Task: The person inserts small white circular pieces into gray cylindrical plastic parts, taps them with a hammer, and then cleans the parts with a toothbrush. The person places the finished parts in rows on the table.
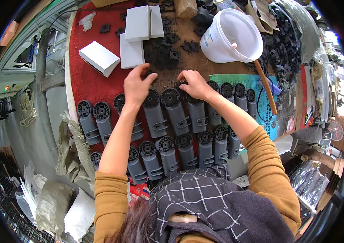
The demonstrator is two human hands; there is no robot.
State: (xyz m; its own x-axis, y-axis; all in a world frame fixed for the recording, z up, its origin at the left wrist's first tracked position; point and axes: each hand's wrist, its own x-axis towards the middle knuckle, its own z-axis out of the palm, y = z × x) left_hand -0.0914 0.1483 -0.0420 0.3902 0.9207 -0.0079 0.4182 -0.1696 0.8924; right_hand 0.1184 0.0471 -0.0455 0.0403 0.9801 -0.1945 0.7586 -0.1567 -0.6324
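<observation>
Grey plastic tubes point(176, 114) with round black ribbed ends and side clips stand in two rows along the near side of the table. Above the back row, my left hand point(136, 87) is bent, with thumb and forefinger apart; a dark patch shows between them. My right hand point(196, 86) is curled, its thumb and fingers closing on a small black plastic part point(180, 84) that is mostly hidden. Loose black star-shaped plastic parts point(174, 54) lie in a pile just beyond my hands.
White boxes point(99, 58) lie on the red cloth point(83, 83) at the left. A white bucket point(218, 42) stands far right, beside a wooden-handled tool point(265, 87) and a heap of black parts point(283, 44). Sacks point(54, 206) sit on the floor at lower left.
</observation>
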